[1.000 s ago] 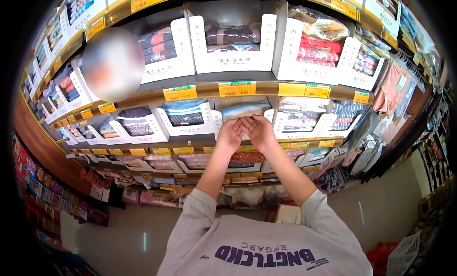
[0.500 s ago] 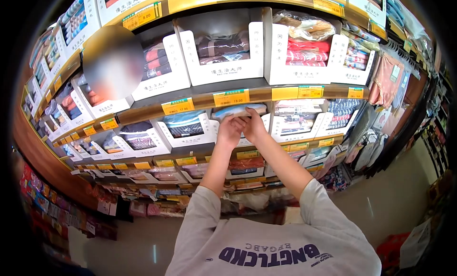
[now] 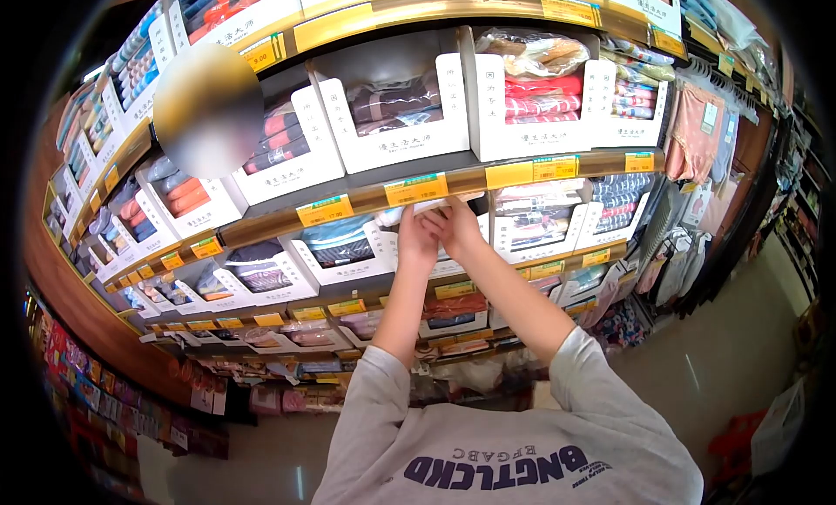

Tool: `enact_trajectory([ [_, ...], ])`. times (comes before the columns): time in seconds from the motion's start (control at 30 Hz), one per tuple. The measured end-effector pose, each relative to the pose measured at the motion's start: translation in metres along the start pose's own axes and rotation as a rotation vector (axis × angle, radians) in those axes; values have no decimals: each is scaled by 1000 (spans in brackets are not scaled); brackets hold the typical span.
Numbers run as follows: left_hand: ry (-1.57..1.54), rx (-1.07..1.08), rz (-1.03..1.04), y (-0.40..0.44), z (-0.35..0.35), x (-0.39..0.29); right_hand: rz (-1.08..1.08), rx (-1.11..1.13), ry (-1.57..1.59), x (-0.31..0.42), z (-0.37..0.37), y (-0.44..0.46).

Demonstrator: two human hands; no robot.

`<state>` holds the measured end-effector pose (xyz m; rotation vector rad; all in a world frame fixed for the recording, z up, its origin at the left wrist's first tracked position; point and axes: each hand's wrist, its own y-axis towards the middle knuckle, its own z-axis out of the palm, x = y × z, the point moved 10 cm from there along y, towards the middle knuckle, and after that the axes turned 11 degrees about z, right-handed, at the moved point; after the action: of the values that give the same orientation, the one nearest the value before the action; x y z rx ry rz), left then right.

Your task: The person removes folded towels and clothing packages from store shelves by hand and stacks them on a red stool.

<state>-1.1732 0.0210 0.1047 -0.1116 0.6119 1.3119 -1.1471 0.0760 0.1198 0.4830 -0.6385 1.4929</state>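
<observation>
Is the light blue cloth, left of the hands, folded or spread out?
Folded. The light blue cloth lies in compact layers above dark striped cloth.

In the upper middle of the frame, a white display box (image 3: 405,142) holds dark brown packs (image 3: 396,96). To its right, red packs (image 3: 542,89) lie stacked beneath a tan pack in clear plastic (image 3: 529,54). Orange rolled packs (image 3: 188,195) fill a box at left. A pink garment (image 3: 694,135) hangs at upper right, with pale grey garments (image 3: 677,263) below it. A curved wooden panel (image 3: 61,261) borders the left edge; a red basket (image 3: 733,444) sits on the shiny floor (image 3: 653,396) at lower right.
</observation>
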Motion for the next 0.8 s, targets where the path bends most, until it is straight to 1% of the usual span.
enact_trajectory([
  [0.03, 1, 85, 47, -13, 19, -10, -2, -1, 0, 0, -2, -5],
  [0.07, -67, 158, 119, -29, 42, -21, 6, 76, 32, -1, 3, -12],
  [0.1, -67, 161, 117, -38, 41, -21, 14, 154, 65, -2, 10, -21],
  [0.17, -377, 200, 78, -59, 39, -18, 17, 137, 80, -5, 10, -49],
  [0.2, -378, 191, 66, -66, 24, -13, 40, 168, 111, -10, 6, -58],
  [0.27, -327, 310, 16, -74, -2, 1, 55, 231, 127, -20, -5, -75],
  [0.3, -330, 293, 3, -75, -12, 4, 62, 212, 135, -26, -14, -83],
  [0.37, -196, 170, -59, -79, -46, 18, 95, 210, 184, -41, -28, -102],
  [0.4, -92, 102, -63, -79, -66, 23, 112, 259, 184, -48, -38, -108],
  [0.43, -133, 185, -66, -90, -39, 19, 120, 237, 191, -52, -48, -115],
  [0.5, -177, 43, -16, -96, -52, 14, 105, 215, 128, -55, -62, -133],
  [0.57, 101, -129, -6, -111, -62, 4, 116, 185, 95, -60, -77, -146],
  [0.6, -29, -79, -151, -115, -67, 17, 101, 197, 3, -62, -82, -151],
  [0.63, -61, -59, -163, -122, -74, 20, 85, 210, -89, -63, -87, -158],
  [0.7, 174, -195, -122, -137, -106, 23, 89, 215, -90, -66, -99, -169],
  [0.73, 178, -201, -137, -145, -117, 27, 142, 230, 55, -70, -110, -174],
  [0.77, 169, -154, -200, -154, -124, 35, 195, 244, 201, -74, -122, -179],
  [0.8, 158, -110, -265, -163, -128, 44, 253, 213, 197, -82, -140, -182],
])
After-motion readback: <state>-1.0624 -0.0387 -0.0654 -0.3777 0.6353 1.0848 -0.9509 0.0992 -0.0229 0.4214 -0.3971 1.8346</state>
